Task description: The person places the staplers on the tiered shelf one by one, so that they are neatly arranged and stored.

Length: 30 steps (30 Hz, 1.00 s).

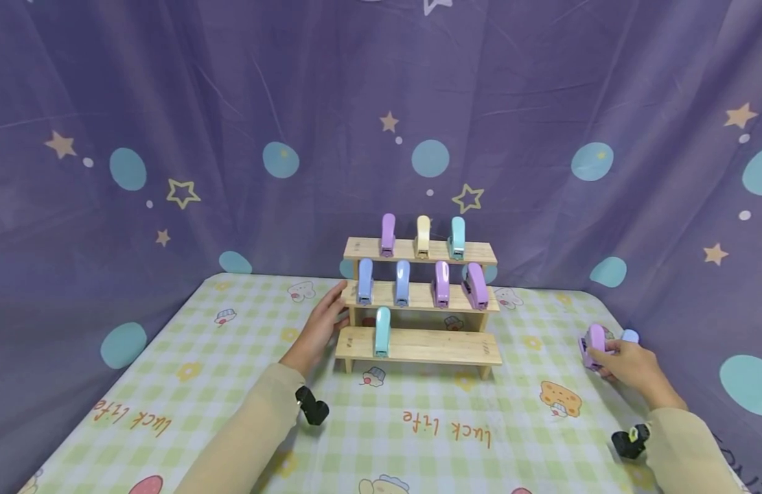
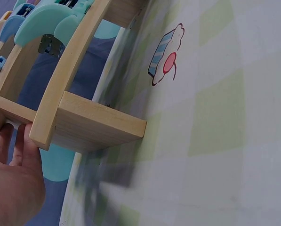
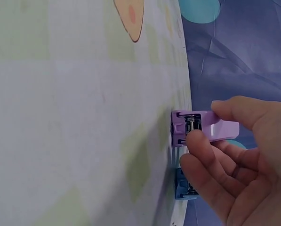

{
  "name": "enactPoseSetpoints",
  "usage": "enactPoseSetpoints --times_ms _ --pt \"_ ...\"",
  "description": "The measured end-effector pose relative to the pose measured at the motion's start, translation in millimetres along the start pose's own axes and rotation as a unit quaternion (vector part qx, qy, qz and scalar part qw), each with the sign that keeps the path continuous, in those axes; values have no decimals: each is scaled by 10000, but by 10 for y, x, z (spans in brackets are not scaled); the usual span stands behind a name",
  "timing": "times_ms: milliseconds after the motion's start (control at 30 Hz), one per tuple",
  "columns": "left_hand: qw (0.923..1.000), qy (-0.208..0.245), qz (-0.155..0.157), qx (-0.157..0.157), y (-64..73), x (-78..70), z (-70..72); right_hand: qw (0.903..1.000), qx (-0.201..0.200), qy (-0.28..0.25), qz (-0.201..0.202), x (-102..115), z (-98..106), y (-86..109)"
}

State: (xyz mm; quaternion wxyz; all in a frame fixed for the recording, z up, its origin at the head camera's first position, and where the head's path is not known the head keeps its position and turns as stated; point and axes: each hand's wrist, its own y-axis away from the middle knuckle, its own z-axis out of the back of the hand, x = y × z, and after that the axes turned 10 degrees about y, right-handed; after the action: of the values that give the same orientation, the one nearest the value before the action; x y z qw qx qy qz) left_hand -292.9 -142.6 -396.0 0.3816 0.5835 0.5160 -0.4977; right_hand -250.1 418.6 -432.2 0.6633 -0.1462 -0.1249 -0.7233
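Note:
At the right side of the table my right hand (image 1: 636,369) pinches a purple stapler (image 1: 595,345) between thumb and fingers; the stapler stands upright at the tabletop. A blue stapler (image 1: 630,336) is just beyond this hand, partly hidden by it. My left hand (image 1: 321,328) touches the left end of a three-tier wooden rack (image 1: 443,346), its fingertips against the wood by the middle shelf. On the lowest shelf stands a teal stapler (image 1: 382,333), left of centre. The middle shelf bears two blue staplers and two purple ones; the rightmost purple stapler (image 1: 476,286) leans.
The top shelf carries a purple stapler (image 1: 388,235), a yellow stapler (image 1: 423,237) and a teal stapler (image 1: 457,239). A green checked cloth (image 1: 368,453) with printed figures covers the table. Behind it hangs a purple curtain (image 1: 331,89), which also runs along the sides.

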Motion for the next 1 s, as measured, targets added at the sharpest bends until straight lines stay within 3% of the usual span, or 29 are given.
enactPoseSetpoints --times_ms 333,600,767,1000 --pt "9998 26 -171 -87 -131 229 103 9999 -2 38 123 71 10 13" --pt "10000 -31 -82 -45 -73 146 63 9997 5 -39 256 219 56 31" --pt "9996 -147 -187 -134 -126 244 104 9989 40 -62 461 397 102 65" --pt "9996 -132 -226 -112 -136 245 105 9964 -117 -67 834 677 162 122"
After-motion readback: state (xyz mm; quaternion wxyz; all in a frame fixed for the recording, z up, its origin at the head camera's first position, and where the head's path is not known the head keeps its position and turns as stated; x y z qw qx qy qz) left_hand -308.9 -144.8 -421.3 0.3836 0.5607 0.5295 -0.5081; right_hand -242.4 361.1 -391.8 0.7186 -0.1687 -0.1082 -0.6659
